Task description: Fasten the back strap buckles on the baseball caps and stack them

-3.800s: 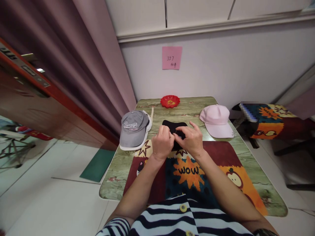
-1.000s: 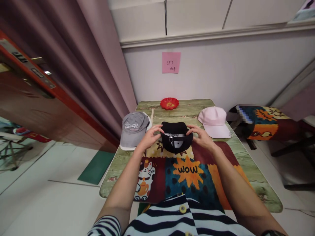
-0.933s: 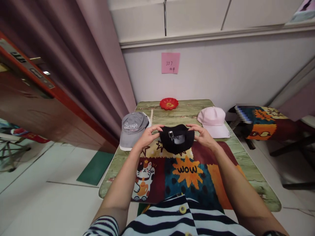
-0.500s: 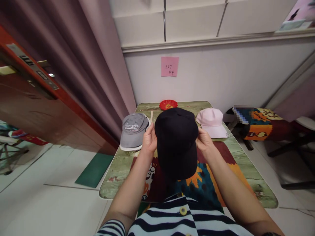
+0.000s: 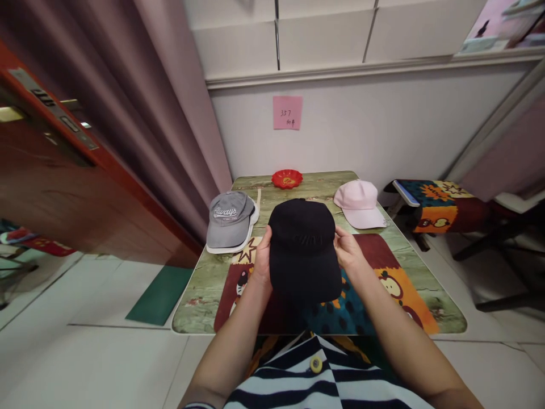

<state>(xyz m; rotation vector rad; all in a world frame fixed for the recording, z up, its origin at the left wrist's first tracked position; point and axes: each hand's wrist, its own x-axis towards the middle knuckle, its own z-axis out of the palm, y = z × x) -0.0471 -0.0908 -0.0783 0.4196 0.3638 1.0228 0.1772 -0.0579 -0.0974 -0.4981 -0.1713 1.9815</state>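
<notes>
A black cap [image 5: 303,250] is held between my two hands above the front middle of the table, its brim toward me. My left hand [image 5: 263,255] grips its left side, and my right hand [image 5: 347,250] grips its right side. To the left lies a grey cap [image 5: 230,220] with white lettering, stacked on a white one [image 5: 254,218] that shows only at the edges. A pink cap [image 5: 361,203] rests at the right, brim toward the front right. Beneath the black cap spreads a colourful mat [image 5: 378,255].
At the back of the green wood-patterned table [image 5: 196,301] stands a red scalloped dish [image 5: 287,179]. A pink note [image 5: 288,112] is on the wall. A brown door [image 5: 106,199] and curtain [image 5: 179,85] stand left; another small table [image 5: 434,207] is at the right.
The black cap has come down slightly and tilted, so raised lettering on its front now shows. Both hands still hold it. The camera view has shifted a little.
</notes>
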